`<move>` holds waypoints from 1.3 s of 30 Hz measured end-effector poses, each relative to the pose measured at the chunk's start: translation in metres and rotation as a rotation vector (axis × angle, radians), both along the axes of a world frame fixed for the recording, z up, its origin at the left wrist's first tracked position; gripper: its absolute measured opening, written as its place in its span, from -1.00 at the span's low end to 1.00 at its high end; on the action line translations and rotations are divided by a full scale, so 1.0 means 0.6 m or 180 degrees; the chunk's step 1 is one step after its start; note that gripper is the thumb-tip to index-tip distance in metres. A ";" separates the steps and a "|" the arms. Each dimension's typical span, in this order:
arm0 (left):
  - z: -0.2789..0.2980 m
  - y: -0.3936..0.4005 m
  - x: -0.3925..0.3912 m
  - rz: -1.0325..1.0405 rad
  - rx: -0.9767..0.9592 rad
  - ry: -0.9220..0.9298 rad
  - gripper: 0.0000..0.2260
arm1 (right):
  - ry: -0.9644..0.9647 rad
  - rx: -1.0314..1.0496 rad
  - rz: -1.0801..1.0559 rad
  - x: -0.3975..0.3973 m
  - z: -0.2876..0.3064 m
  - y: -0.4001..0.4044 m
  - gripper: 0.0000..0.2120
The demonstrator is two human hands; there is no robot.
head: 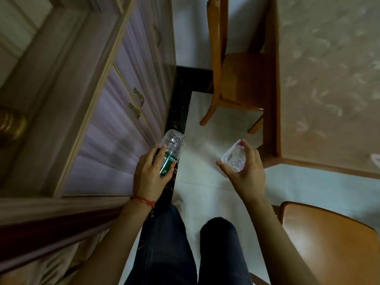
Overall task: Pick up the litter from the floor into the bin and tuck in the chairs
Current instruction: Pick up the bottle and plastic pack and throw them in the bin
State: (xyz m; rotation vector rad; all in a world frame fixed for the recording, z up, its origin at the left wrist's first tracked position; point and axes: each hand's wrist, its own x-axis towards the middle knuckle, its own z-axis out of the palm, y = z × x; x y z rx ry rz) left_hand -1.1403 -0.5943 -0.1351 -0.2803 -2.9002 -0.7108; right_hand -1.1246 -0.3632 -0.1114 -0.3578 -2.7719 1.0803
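A pale cabinet (115, 95) with lilac drawer fronts and curved metal handles fills the left side, tilted steeply in the wide-angle view. On the right, a table (329, 83) covered with a beige leaf-patterned cloth has a wooden edge and reaches nearly to the frame's top. Between them runs a light tiled floor (205, 192) with a dark marbled border strip along the cabinet's foot.

A wooden chair (236, 79) stands at the far side of the table, its seat partly under the tabletop's edge, legs on the tiles. A second chair (329, 243), with an orange-brown seat, shows at the lower right, near the person's right arm and apart from the table.

The person's legs in dark trousers (164, 243) stand on the floor at the bottom centre.

The left hand (150, 173), with a red string on the wrist, has its fingers curled round a clear plastic bottle (171, 151) with a green label; the bottle is held off the floor, just in front of the cabinet's base. The right hand (244, 171) grips a small clear plastic tub (234, 159) with a purple-pink rim between fingertips and thumb, above the tiles near the table's corner. The tub looks empty, though blur makes this uncertain.
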 end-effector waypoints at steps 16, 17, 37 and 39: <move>0.038 0.043 0.332 0.0626 0.0196 0.0025 -0.49 | -0.0074 -0.0135 0.0472 0.254 0.019 0.040 -0.24; 0.040 0.041 0.349 0.0639 0.0182 0.0037 -0.49 | -0.0061 -0.0133 0.0478 0.269 0.021 0.037 -0.24; 0.068 -0.032 0.691 0.1105 0.0030 0.0049 -0.48 | 0.0024 -0.0241 0.0799 0.564 0.031 -0.037 -0.20; 0.064 -0.024 0.726 0.1216 -0.0015 0.0092 -0.49 | -0.0016 -0.0251 0.0915 0.584 0.026 -0.032 -0.21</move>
